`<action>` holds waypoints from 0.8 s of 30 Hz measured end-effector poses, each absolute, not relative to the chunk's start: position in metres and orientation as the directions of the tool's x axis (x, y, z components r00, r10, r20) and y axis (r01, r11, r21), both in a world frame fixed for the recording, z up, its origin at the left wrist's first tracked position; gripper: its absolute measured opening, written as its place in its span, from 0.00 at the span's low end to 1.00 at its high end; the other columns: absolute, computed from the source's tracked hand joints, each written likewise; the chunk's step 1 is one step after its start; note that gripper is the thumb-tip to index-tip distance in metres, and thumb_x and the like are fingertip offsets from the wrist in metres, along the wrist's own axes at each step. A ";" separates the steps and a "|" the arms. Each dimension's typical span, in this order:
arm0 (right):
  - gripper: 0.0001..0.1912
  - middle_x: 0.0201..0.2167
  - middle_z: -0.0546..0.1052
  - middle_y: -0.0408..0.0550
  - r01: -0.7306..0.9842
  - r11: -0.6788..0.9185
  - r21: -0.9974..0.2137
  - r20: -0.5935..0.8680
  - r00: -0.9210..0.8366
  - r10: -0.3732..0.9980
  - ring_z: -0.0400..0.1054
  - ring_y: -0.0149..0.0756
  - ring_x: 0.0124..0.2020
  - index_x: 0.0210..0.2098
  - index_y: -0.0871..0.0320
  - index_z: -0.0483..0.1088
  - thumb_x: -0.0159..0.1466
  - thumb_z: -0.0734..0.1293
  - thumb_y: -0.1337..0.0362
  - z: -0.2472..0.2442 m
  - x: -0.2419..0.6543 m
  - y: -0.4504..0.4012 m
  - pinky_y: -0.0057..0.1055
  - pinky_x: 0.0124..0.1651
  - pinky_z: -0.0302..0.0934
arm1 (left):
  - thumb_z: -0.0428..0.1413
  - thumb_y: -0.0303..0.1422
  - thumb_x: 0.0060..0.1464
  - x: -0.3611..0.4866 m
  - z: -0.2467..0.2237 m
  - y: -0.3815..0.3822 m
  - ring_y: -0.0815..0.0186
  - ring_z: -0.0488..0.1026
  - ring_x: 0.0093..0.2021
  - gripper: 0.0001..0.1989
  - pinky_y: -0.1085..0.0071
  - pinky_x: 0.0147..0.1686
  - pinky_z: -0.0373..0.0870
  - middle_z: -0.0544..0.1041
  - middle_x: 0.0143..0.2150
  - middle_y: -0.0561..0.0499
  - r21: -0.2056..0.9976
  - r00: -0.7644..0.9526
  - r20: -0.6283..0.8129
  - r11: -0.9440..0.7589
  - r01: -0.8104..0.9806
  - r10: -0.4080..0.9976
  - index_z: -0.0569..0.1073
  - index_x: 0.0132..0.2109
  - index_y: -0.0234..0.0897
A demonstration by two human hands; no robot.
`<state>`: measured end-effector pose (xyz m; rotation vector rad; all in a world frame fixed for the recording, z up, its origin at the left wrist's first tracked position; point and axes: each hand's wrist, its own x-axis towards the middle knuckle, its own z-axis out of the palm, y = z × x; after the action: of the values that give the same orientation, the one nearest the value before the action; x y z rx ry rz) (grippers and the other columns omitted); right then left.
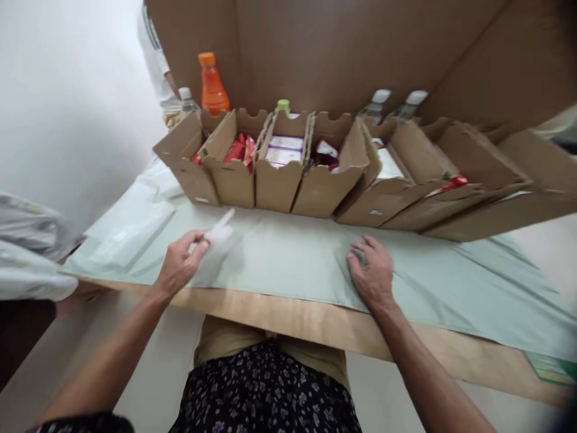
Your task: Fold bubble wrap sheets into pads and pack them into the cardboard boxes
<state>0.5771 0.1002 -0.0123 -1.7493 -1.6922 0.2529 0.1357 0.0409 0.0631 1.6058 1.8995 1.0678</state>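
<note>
My left hand [183, 261] pinches a small white, partly see-through thing [220, 228] between thumb and fingers. It is smeared by motion, so its kind is unclear; it looks like thin plastic. My right hand [372, 270] rests on the pale green cloth [288, 246], holding nothing, fingers slightly bent and thumb apart. Beyond both hands stands a row of open cardboard bins [274, 180]. They hold red packets [241, 150], white boxes with purple edges [285, 150] and a dark red packet [327, 155].
Behind the bins are an orange bottle [213, 87], clear bottles with white caps [378, 103] and a tall cardboard panel [315, 54]. White plastic bags [135, 231] lie at the table's left. The wooden table edge [270, 307] runs in front. A person's sleeve [157, 66] shows at back left.
</note>
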 end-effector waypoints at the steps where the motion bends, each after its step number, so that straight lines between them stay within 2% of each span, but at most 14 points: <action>1: 0.19 0.65 0.73 0.62 0.736 0.105 -0.669 0.291 0.129 0.948 0.65 0.60 0.68 0.47 0.52 0.78 0.63 0.65 0.51 -0.008 0.575 0.097 0.60 0.70 0.57 | 0.57 0.45 0.60 0.155 0.065 0.036 0.50 0.78 0.46 0.11 0.55 0.50 0.73 0.83 0.42 0.50 0.878 -0.178 0.053 0.039 0.477 0.983 0.82 0.44 0.50; 3: 0.25 0.67 0.71 0.58 0.497 0.141 -0.856 0.186 0.043 0.982 0.64 0.56 0.69 0.55 0.50 0.75 0.63 0.68 0.45 0.002 0.566 0.089 0.57 0.68 0.60 | 0.60 0.47 0.59 0.196 0.068 0.032 0.52 0.77 0.43 0.11 0.57 0.47 0.72 0.83 0.40 0.51 0.981 -0.041 -0.062 0.069 0.183 0.997 0.83 0.42 0.51; 5: 0.40 0.68 0.71 0.58 0.181 0.083 -0.980 0.054 -0.157 0.986 0.65 0.55 0.68 0.65 0.48 0.69 0.60 0.72 0.36 0.015 0.556 0.081 0.54 0.65 0.63 | 0.63 0.48 0.55 0.236 0.067 0.038 0.53 0.77 0.42 0.12 0.58 0.47 0.72 0.83 0.39 0.49 0.991 0.074 -0.124 0.128 -0.043 0.989 0.83 0.39 0.48; 7: 0.53 0.64 0.74 0.58 -0.037 -0.041 -0.998 -0.026 -0.349 0.937 0.69 0.54 0.64 0.70 0.48 0.63 0.53 0.75 0.32 0.028 0.546 0.076 0.50 0.63 0.65 | 0.66 0.49 0.51 0.268 0.063 0.052 0.54 0.77 0.41 0.14 0.58 0.46 0.72 0.82 0.37 0.48 0.961 0.166 -0.183 0.212 -0.180 0.969 0.82 0.36 0.45; 8: 0.54 0.60 0.77 0.56 -0.079 -0.093 -0.993 -0.055 -0.395 0.917 0.72 0.52 0.60 0.70 0.49 0.63 0.51 0.78 0.34 0.034 0.541 0.075 0.47 0.61 0.66 | 0.68 0.50 0.49 0.280 0.061 0.060 0.54 0.77 0.41 0.15 0.58 0.46 0.72 0.82 0.37 0.47 0.941 0.208 -0.215 0.259 -0.216 0.954 0.82 0.35 0.44; 10: 0.42 0.49 0.81 0.51 -0.083 -0.160 -0.984 -0.114 -0.398 0.910 0.75 0.45 0.49 0.61 0.52 0.72 0.53 0.80 0.40 0.043 0.535 0.076 0.40 0.53 0.68 | 0.69 0.50 0.46 0.293 0.057 0.074 0.54 0.78 0.41 0.18 0.59 0.45 0.73 0.82 0.37 0.47 0.913 0.258 -0.273 0.334 -0.234 0.927 0.81 0.36 0.42; 12: 0.27 0.39 0.80 0.47 -0.078 -0.193 -0.978 -0.154 -0.357 0.921 0.73 0.37 0.38 0.48 0.55 0.77 0.58 0.79 0.44 0.047 0.530 0.079 0.34 0.44 0.67 | 0.68 0.52 0.47 0.292 0.053 0.084 0.53 0.80 0.44 0.20 0.58 0.48 0.74 0.83 0.40 0.46 0.913 0.209 -0.296 0.340 -0.224 0.932 0.81 0.40 0.43; 13: 0.23 0.35 0.78 0.45 -0.090 -0.202 -0.975 -0.160 -0.346 0.925 0.70 0.35 0.34 0.43 0.56 0.78 0.59 0.78 0.45 0.046 0.526 0.081 0.33 0.41 0.65 | 0.65 0.54 0.49 0.289 0.051 0.088 0.52 0.80 0.47 0.22 0.57 0.49 0.74 0.84 0.43 0.45 0.922 0.160 -0.291 0.321 -0.214 0.943 0.81 0.44 0.45; 16: 0.22 0.30 0.75 0.42 -0.133 -0.224 -0.965 -0.166 -0.351 0.922 0.65 0.32 0.29 0.39 0.56 0.76 0.59 0.77 0.45 0.038 0.510 0.085 0.31 0.36 0.62 | 0.63 0.56 0.51 0.280 0.046 0.090 0.49 0.77 0.58 0.33 0.55 0.56 0.72 0.81 0.56 0.43 0.965 0.057 -0.235 0.240 -0.104 0.970 0.73 0.61 0.49; 17: 0.23 0.29 0.74 0.41 -0.133 -0.233 -0.963 -0.172 -0.361 0.917 0.64 0.31 0.29 0.38 0.57 0.75 0.59 0.77 0.44 0.034 0.504 0.086 0.30 0.35 0.61 | 0.66 0.54 0.48 0.279 0.044 0.090 0.48 0.76 0.60 0.39 0.54 0.58 0.71 0.80 0.59 0.42 0.974 0.048 -0.222 0.224 -0.021 0.974 0.69 0.65 0.50; 19: 0.22 0.28 0.72 0.41 -0.085 -0.236 -0.968 -0.183 -0.401 0.898 0.63 0.31 0.28 0.36 0.57 0.73 0.60 0.75 0.45 0.030 0.495 0.088 0.29 0.32 0.59 | 0.70 0.46 0.41 0.277 0.039 0.088 0.47 0.77 0.59 0.48 0.54 0.58 0.71 0.80 0.58 0.41 0.964 0.031 -0.219 0.212 0.163 0.975 0.66 0.69 0.48; 21: 0.18 0.28 0.74 0.42 0.041 -0.153 -0.987 -0.156 -0.432 0.888 0.65 0.32 0.28 0.36 0.56 0.73 0.63 0.72 0.48 0.035 0.495 0.094 0.30 0.32 0.59 | 0.67 0.41 0.40 0.271 0.037 0.088 0.48 0.79 0.51 0.45 0.55 0.52 0.74 0.81 0.51 0.43 0.932 0.017 -0.243 0.228 0.281 0.970 0.68 0.67 0.45; 22: 0.15 0.30 0.76 0.43 0.130 -0.055 -0.990 -0.105 -0.419 0.902 0.68 0.34 0.30 0.37 0.56 0.74 0.65 0.71 0.50 0.042 0.500 0.099 0.31 0.34 0.61 | 0.64 0.41 0.41 0.264 0.038 0.089 0.49 0.80 0.47 0.41 0.55 0.48 0.75 0.81 0.47 0.44 0.920 0.012 -0.255 0.239 0.309 0.967 0.70 0.65 0.44; 24: 0.10 0.37 0.81 0.47 0.353 0.233 -0.906 0.112 -0.329 0.937 0.73 0.40 0.38 0.42 0.53 0.76 0.67 0.70 0.54 0.062 0.514 0.114 0.36 0.42 0.66 | 0.59 0.42 0.43 0.240 0.041 0.093 0.50 0.80 0.43 0.35 0.57 0.43 0.75 0.81 0.46 0.44 0.899 -0.003 -0.280 0.264 0.348 0.960 0.74 0.61 0.42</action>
<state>0.5144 0.1144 0.0619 -1.1900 -1.8163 1.0737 0.2404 0.0930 0.0409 1.2604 1.5430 0.7747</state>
